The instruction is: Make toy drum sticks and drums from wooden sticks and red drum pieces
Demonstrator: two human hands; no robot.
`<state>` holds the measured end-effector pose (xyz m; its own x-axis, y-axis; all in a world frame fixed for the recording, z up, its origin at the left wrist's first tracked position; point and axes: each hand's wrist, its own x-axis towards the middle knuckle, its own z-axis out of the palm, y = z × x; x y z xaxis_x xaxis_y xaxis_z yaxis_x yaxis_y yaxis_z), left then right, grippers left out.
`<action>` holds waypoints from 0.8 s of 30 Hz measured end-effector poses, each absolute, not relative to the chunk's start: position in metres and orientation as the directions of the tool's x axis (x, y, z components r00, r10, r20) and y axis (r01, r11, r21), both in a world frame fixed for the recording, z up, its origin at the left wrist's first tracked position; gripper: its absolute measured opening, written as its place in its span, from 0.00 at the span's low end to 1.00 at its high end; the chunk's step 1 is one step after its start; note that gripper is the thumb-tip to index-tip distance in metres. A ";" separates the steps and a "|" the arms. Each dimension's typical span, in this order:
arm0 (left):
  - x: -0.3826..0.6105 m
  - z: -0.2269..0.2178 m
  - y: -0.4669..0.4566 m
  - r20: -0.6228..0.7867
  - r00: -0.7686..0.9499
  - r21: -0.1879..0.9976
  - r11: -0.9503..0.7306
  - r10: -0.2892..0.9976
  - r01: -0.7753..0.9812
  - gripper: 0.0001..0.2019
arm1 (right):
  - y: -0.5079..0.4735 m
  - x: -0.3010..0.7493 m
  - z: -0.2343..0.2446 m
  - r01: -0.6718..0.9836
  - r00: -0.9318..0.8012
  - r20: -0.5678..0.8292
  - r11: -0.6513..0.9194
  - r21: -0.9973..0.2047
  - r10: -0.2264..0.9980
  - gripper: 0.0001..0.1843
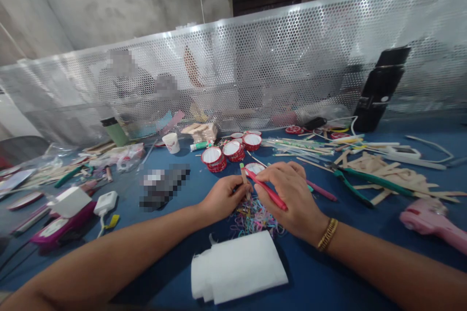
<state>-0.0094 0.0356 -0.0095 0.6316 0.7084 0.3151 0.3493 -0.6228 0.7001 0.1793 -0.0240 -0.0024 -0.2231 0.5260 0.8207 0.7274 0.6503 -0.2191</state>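
My left hand (225, 198) is closed, pinching a short wooden craft stick (244, 175) upright; its top end is green. In my right hand (292, 194) lies a slim red pen-shaped tool (272, 196), its tip pointing toward the stick; what kind of tip it has is too small to tell. Below both hands is a loose heap of coloured shreds (254, 218). Just beyond them stand several small red drum-like pieces (214, 159) with white tops, one partly hidden by my right hand. A folded white cloth or tissue (239, 267) lies nearest me.
Green-handled pliers (353, 187), loose craft sticks (386, 175) and a pink glue gun (432, 221) lie to the right. Leftward are a white charger (71, 201), a paper cup (171, 143) and a green bottle (115, 131). A perforated metal screen (255, 68) closes off the back.
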 end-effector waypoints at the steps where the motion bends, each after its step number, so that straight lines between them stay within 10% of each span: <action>1: -0.009 -0.010 0.036 0.320 0.631 0.692 -0.629 0.707 0.354 0.14 | -0.023 0.180 -0.003 0.729 -0.214 0.826 0.648 -0.219 0.521 0.02; 24: -0.009 -0.012 0.037 0.314 0.640 0.709 -0.621 0.702 0.334 0.17 | -0.029 0.175 0.002 0.707 -0.240 0.836 0.679 -0.199 0.494 0.03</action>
<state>-0.0091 0.0365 -0.0124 0.6395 0.7019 0.3138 0.3338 -0.6211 0.7091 0.1749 -0.0289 0.0015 -0.2396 0.4941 0.8358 0.7070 0.6788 -0.1986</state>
